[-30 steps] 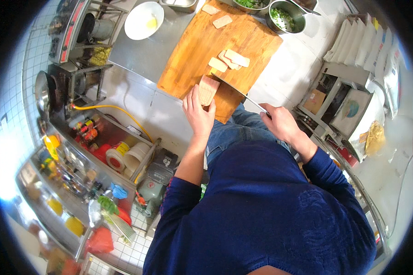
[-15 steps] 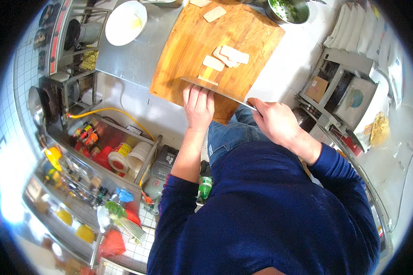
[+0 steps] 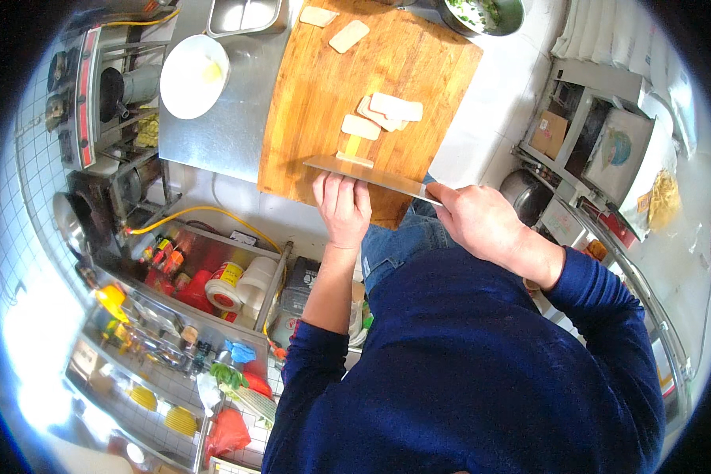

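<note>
My right hand (image 3: 486,225) is closed around the handle of a kitchen knife (image 3: 383,180), whose blade lies across the near part of a wooden cutting board (image 3: 312,103). Against the near side of the blade, my left hand (image 3: 344,209) has its fingers bent and close together. Whatever they press on is hidden beneath them. Just beyond the blade lies a thin, pale slice (image 3: 355,159) of food. Farther up the board, several flat rectangular slices (image 3: 395,107) overlap in a small pile, a single slice (image 3: 360,126) touching or beside it.
Two more slices (image 3: 349,36) rest near the board's far left. A white bowl (image 3: 195,77) and a metal pan (image 3: 246,16) stand on the steel counter (image 3: 213,146) to the left. A metal bowl of chopped greens (image 3: 483,14) is beyond the board's far right corner.
The whole view has shifted a little, bringing the metal pan further into sight. Both hands and the knife keep nearly the same place on the board, and the slices look unmoved.
</note>
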A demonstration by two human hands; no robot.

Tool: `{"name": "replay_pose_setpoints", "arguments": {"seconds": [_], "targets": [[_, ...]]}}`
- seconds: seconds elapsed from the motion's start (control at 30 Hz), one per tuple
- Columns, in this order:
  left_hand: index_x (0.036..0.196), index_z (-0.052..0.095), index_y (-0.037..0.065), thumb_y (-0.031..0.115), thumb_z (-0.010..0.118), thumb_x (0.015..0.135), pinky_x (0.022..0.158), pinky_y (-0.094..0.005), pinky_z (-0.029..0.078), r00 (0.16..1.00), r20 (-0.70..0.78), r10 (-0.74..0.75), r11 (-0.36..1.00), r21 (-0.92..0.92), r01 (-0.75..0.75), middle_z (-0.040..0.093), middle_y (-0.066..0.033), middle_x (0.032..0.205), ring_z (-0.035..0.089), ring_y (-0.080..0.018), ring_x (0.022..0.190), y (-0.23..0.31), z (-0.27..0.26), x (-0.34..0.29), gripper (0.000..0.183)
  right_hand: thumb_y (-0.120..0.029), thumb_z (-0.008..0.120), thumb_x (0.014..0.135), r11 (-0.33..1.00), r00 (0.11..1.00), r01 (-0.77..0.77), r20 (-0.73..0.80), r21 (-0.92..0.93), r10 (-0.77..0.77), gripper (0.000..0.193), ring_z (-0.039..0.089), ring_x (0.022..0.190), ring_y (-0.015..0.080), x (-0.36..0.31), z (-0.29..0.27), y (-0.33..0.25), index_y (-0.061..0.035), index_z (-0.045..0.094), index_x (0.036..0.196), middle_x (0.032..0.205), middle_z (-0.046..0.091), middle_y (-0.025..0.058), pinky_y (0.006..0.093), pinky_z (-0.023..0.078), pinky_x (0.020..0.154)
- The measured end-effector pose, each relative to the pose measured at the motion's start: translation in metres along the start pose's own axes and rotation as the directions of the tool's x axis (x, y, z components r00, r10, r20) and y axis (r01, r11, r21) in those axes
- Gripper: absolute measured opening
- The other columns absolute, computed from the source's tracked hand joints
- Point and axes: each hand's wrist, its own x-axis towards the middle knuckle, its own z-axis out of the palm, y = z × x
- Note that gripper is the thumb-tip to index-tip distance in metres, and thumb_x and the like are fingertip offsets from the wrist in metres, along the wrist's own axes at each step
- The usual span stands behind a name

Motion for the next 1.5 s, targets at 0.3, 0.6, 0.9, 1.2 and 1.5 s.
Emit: {"name": "replay_pose_setpoints", "arguments": {"seconds": [0.3, 0.6, 0.9, 1.2, 1.5], "targets": [[0.108, 0.075, 0.003, 0.006, 0.079, 0.094, 0.104, -0.0500, 0.052, 0.999, 0.005, -0.036, 0.999, -0.007, 0.036, 0.071, -0.0125, 0.119, 0.063, -0.0376, 0.117, 0.000, -0.001, -0.002, 0.016, -0.020, 0.063, 0.105, 0.997, 0.997, 0.053, -0.044, -0.048, -0.055, 0.018, 0.077, 0.073, 0.0430, 0.026, 0.018, 0.004, -0.0047, 0.069, 0.113, 0.075, 0.074, 0.0210, 0.0555, 0.063, 0.067], [0.108, 0.074, 0.004, 0.005, 0.080, 0.093, 0.104, -0.0501, 0.052, 0.999, -0.026, -0.027, 1.000, -0.012, 0.027, 0.071, -0.0128, 0.119, 0.064, -0.0382, 0.117, 0.005, -0.001, 0.003, 0.016, -0.017, 0.064, 0.102, 0.997, 0.992, 0.075, -0.102, -0.022, -0.077, 0.024, 0.077, 0.076, 0.0460, 0.037, 0.036, 0.017, -0.0053, 0.072, 0.121, 0.078, 0.075, 0.0229, 0.0569, 0.064, 0.072], [0.118, 0.074, 0.001, 0.001, 0.076, 0.092, 0.107, -0.0524, 0.051, 0.999, -0.036, 0.022, 1.000, -0.001, -0.022, 0.072, -0.0160, 0.124, 0.064, -0.0416, 0.119, -0.003, 0.002, -0.003, 0.026, -0.019, 0.061, 0.103, 0.998, 0.996, 0.055, -0.068, -0.017, -0.056, 0.018, 0.077, 0.076, 0.0431, -0.011, 0.011, 0.012, -0.0062, 0.067, 0.114, 0.078, 0.075, 0.0200, 0.0564, 0.064, 0.071], [0.118, 0.074, 0.000, 0.000, 0.076, 0.091, 0.106, -0.0522, 0.052, 1.000, 0.012, -0.018, 1.000, -0.012, 0.018, 0.072, -0.0159, 0.124, 0.064, -0.0420, 0.120, -0.001, -0.001, 0.000, 0.027, -0.017, 0.060, 0.103, 0.998, 0.998, 0.048, -0.039, -0.031, -0.049, 0.016, 0.077, 0.075, 0.0429, -0.005, 0.002, 0.007, -0.0060, 0.067, 0.113, 0.076, 0.074, 0.0198, 0.0561, 0.063, 0.068], [0.113, 0.073, 0.002, 0.002, 0.079, 0.091, 0.106, -0.0529, 0.050, 0.999, 0.020, -0.039, 0.999, -0.026, 0.040, 0.071, -0.0162, 0.118, 0.063, -0.0404, 0.115, 0.000, -0.003, -0.001, 0.022, -0.019, 0.061, 0.103, 0.997, 0.997, 0.065, -0.046, -0.035, -0.067, 0.018, 0.076, 0.072, 0.0441, 0.022, 0.015, 0.009, -0.0036, 0.070, 0.104, 0.074, 0.073, 0.0205, 0.0560, 0.062, 0.066]]}}
